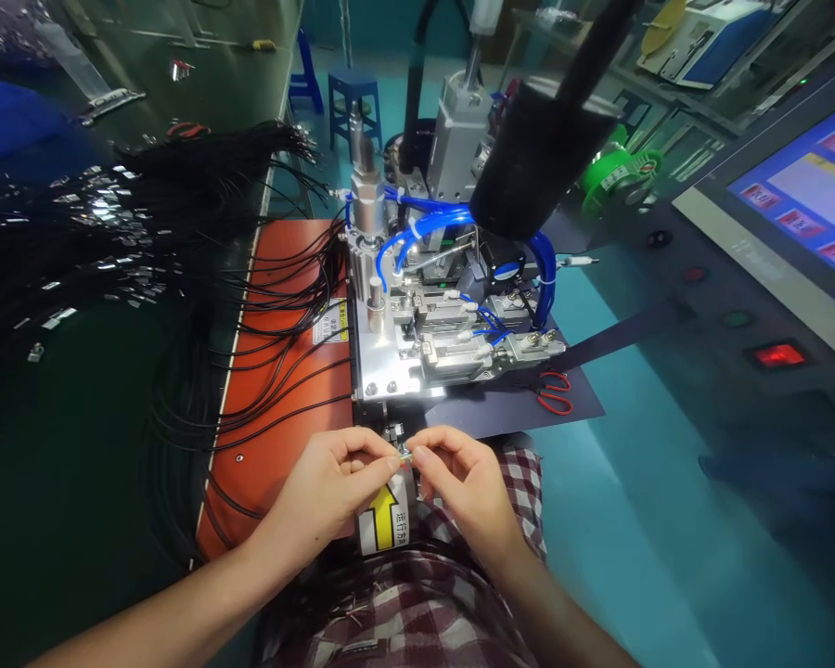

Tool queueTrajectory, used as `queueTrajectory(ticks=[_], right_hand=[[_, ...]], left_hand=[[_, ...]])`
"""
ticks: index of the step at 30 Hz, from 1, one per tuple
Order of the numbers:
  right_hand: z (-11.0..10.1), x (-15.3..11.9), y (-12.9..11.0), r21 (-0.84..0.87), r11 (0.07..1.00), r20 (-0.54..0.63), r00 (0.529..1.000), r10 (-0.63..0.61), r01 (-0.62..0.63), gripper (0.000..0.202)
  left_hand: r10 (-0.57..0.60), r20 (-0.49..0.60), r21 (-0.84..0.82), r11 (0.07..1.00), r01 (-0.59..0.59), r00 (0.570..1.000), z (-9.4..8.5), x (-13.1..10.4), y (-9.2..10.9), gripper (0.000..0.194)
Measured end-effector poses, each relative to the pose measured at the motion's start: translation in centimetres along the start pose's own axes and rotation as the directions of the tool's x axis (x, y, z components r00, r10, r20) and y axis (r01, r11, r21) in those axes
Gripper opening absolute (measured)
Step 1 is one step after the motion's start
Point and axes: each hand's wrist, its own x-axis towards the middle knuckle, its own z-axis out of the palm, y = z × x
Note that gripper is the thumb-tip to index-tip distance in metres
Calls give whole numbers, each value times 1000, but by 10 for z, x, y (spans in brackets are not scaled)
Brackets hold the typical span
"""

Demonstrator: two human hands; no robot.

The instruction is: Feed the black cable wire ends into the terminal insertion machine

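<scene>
My left hand (348,478) and my right hand (463,482) meet fingertip to fingertip at the front of a metal machine (382,357). Both are closed in a pinch around a tiny, pale piece (404,456) between them, too small to name. Just behind the fingertips is a small metal part of the machine. Below them shows a white label with a yellow arrow (384,524).
Black cables (278,348) cross the orange surface (285,455) at the left, with a large bundle (201,167) behind. Red-handled scissors (555,393) lie right of the machine. A black cylinder (529,162) hangs above it. A control panel with a screen (807,195) stands at the right.
</scene>
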Motion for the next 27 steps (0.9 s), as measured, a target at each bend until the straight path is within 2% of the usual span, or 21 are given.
queueTrajectory(ticks=[8, 14, 21, 27], right_hand=[[3, -1, 1, -17, 999, -9, 999, -41, 41, 12], [2, -2, -1, 16, 999, 20, 999, 47, -47, 13], [6, 0, 2, 191, 975, 55, 993, 107, -116, 12], [7, -2, -1, 257, 950, 55, 984, 170, -179, 12]], left_hand=[[-17, 7, -16, 1000, 17, 1000, 2, 0, 1, 25], [5, 12, -39, 999, -5, 1000, 0, 0, -2, 22], [45, 5, -35, 998, -45, 999, 1, -2, -3, 17], [81, -15, -28, 996, -82, 997, 1, -3, -8, 18]])
